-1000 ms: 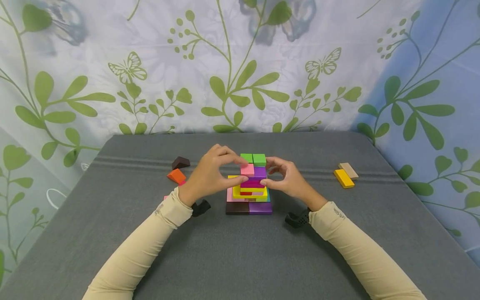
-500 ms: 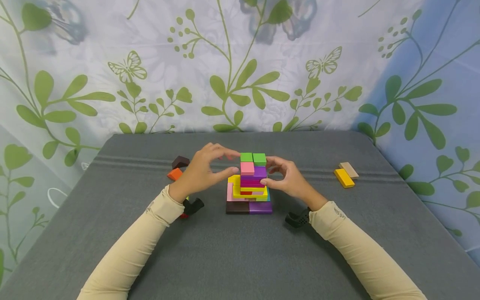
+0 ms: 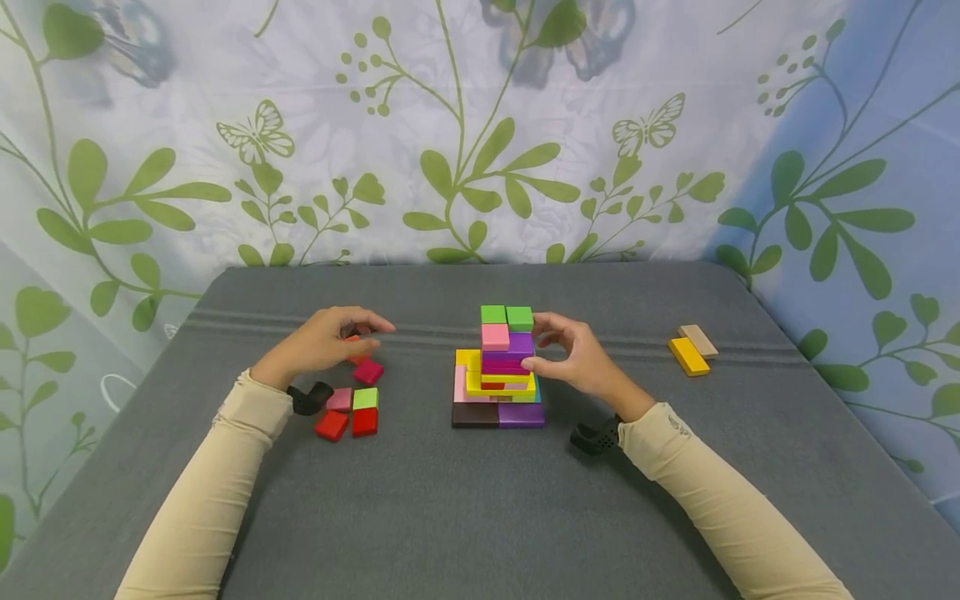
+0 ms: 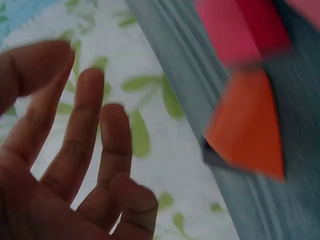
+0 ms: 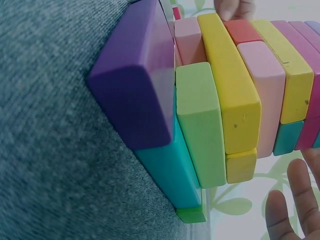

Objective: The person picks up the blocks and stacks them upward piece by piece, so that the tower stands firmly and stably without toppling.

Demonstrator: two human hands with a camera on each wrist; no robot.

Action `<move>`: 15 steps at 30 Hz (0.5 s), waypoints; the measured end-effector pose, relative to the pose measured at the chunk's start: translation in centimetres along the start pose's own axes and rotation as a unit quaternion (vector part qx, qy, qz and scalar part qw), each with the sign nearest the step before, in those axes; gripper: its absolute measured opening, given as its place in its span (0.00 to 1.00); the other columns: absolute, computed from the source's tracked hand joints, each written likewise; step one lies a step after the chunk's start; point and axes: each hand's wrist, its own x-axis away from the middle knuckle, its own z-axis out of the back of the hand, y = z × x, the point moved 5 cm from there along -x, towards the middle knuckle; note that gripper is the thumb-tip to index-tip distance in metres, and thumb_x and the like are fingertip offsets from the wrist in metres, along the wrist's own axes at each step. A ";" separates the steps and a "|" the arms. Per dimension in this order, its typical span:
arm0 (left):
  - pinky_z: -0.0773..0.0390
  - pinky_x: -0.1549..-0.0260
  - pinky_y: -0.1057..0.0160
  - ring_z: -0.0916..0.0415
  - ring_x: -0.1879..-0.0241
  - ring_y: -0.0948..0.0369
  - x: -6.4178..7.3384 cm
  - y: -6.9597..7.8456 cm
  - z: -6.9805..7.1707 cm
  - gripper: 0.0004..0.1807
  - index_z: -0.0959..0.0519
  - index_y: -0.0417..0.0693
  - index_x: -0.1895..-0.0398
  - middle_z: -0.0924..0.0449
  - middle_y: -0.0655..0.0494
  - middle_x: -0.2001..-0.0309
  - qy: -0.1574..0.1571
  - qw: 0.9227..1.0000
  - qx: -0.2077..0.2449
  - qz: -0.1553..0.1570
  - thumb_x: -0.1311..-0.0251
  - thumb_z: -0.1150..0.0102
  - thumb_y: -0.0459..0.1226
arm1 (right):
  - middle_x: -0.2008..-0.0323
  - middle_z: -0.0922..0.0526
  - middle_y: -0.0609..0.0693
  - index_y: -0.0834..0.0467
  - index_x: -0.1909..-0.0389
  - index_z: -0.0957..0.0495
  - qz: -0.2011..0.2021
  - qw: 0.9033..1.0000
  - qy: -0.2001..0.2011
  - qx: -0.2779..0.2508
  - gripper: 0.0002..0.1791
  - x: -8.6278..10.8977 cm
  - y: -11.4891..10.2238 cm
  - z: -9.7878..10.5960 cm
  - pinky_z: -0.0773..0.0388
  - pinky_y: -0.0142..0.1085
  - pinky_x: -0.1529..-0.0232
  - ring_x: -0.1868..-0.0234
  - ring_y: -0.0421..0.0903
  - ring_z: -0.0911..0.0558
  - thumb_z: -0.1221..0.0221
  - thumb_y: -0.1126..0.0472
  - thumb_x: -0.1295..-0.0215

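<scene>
A tower of coloured wooden blocks (image 3: 506, 358) stands mid-table, with a pink block (image 3: 494, 337) and two green blocks (image 3: 519, 318) at its top. My right hand (image 3: 577, 358) is at the tower's right side, thumb tip by the front edge and fingers behind. In the right wrist view, its loosely bent fingers (image 5: 297, 205) appear beside the upper blocks. My left hand (image 3: 315, 343) hovers left of the tower, holding nothing, over an orange block (image 4: 250, 130) that it partly hides in the head view. A dark block (image 4: 215, 156) peeks from beneath the orange one in the left wrist view.
Near my left wrist lie a crimson block (image 3: 368, 372), a dull pink block (image 3: 340, 399), a lime block (image 3: 366, 398) and two red blocks (image 3: 365, 422). To the right are a yellow block (image 3: 688, 357) and a tan block (image 3: 697, 341). A patterned curtain (image 3: 480, 125) hangs behind the table.
My left hand has let go of the pink block on the tower and moved left, over the loose blocks. My right hand has stayed by the tower.
</scene>
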 end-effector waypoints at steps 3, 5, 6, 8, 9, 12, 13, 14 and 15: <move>0.26 0.58 0.55 0.23 0.53 0.47 0.3 -1.0 0.4 0.17 0.15 0.39 0.38 0.14 0.44 0.51 -0.019 0.999 -0.027 0.013 0.28 0.34 0.30 | 0.47 0.16 0.65 0.75 0.33 0.25 0.000 1.000 0.002 0.003 0.34 0.1 0.1 0.1 0.22 0.57 0.40 0.46 0.41 0.20 0.26 0.62 0.35; 0.24 0.54 0.52 0.23 0.49 0.48 0.4 -1.4 0.4 0.19 0.15 0.39 0.38 0.13 0.45 0.47 -0.036 0.998 -0.046 0.019 0.31 0.31 0.30 | 0.46 0.16 0.65 0.75 0.33 0.26 0.000 1.000 0.002 0.005 0.34 0.1 0.1 0.1 0.22 0.57 0.40 0.46 0.41 0.20 0.27 0.63 0.35; 0.23 0.53 0.52 0.22 0.49 0.50 0.5 -1.5 0.4 0.19 0.14 0.39 0.39 0.13 0.46 0.46 -0.044 0.997 -0.055 0.023 0.33 0.29 0.30 | 0.46 0.16 0.65 0.75 0.33 0.26 0.000 1.000 0.002 0.006 0.34 0.1 0.1 0.1 0.22 0.56 0.40 0.46 0.41 0.20 0.27 0.64 0.35; 0.21 0.53 0.53 0.20 0.52 0.52 0.6 -1.6 0.2 0.21 0.14 0.38 0.40 0.12 0.48 0.50 -0.062 0.996 -0.066 0.028 0.37 0.27 0.29 | 0.46 0.16 0.66 0.75 0.33 0.25 0.000 1.000 0.001 0.007 0.34 0.0 0.1 0.1 0.22 0.57 0.40 0.46 0.41 0.20 0.27 0.64 0.35; 0.20 0.56 0.54 0.20 0.56 0.54 0.6 -1.6 0.1 0.22 0.15 0.37 0.40 0.12 0.50 0.54 -0.069 0.995 -0.068 0.031 0.39 0.27 0.28 | 0.46 0.16 0.66 0.75 0.33 0.25 0.000 1.000 0.000 0.007 0.34 0.0 0.1 0.1 0.22 0.57 0.40 0.46 0.41 0.20 0.27 0.64 0.35; 0.21 0.62 0.59 0.22 0.64 0.59 0.6 -1.7 -0.3 0.24 0.15 0.33 0.41 0.17 0.55 0.64 -0.083 0.992 -0.085 0.044 0.42 0.26 0.27 | 0.46 0.17 0.67 0.74 0.33 0.25 0.000 1.000 -0.001 0.006 0.35 0.0 0.0 0.0 0.22 0.57 0.40 0.46 0.41 0.20 0.26 0.62 0.35; 0.23 0.65 0.60 0.24 0.66 0.60 0.6 -1.8 -0.4 0.24 0.16 0.32 0.41 0.20 0.55 0.66 -0.085 0.991 -0.088 0.047 0.43 0.26 0.26 | 0.46 0.17 0.67 0.74 0.33 0.25 0.001 1.000 -0.002 0.006 0.35 0.0 -0.1 0.0 0.22 0.57 0.40 0.46 0.41 0.20 0.26 0.61 0.35; 0.24 0.66 0.61 0.26 0.67 0.60 0.7 -1.9 -0.5 0.24 0.15 0.32 0.41 0.22 0.56 0.68 -0.087 0.991 -0.090 0.054 0.43 0.26 0.26 | 0.46 0.17 0.67 0.74 0.33 0.25 0.001 1.000 -0.002 0.006 0.35 0.0 -0.1 -0.1 0.22 0.57 0.40 0.45 0.41 0.20 0.26 0.61 0.35; 0.25 0.67 0.61 0.28 0.69 0.60 0.7 -2.0 -0.6 0.24 0.15 0.32 0.42 0.23 0.57 0.68 -0.087 0.990 -0.091 0.061 0.43 0.26 0.25 | 0.46 0.17 0.67 0.74 0.33 0.25 0.001 1.000 -0.002 0.006 0.35 0.0 -0.2 -0.1 0.22 0.57 0.40 0.45 0.41 0.20 0.26 0.60 0.35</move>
